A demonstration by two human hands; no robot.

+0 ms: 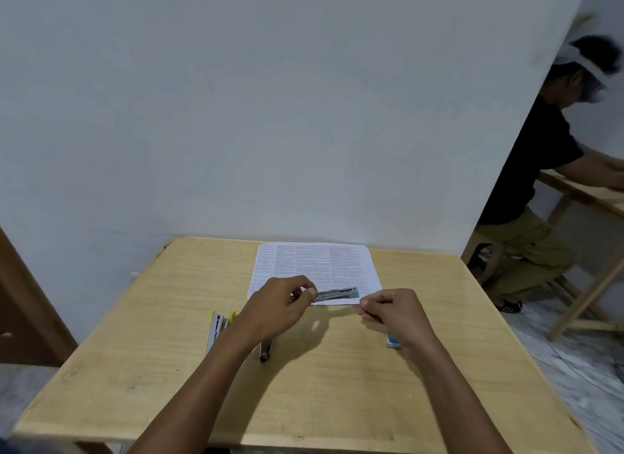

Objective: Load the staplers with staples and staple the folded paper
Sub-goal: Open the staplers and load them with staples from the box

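The stapler (337, 294) is being pinched at its end by the left hand (273, 306), the right hand's (396, 313) grip is being held curled, contents untellable, and staples risk being misfed if misaligned.

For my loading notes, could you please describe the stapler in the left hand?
The stapler is a long, slim bar, shiny metal with a dark bluish right end. It lies level, pointing right, over the near edge of the paper. The left hand pinches its left end; whether it rests on the paper is unclear.
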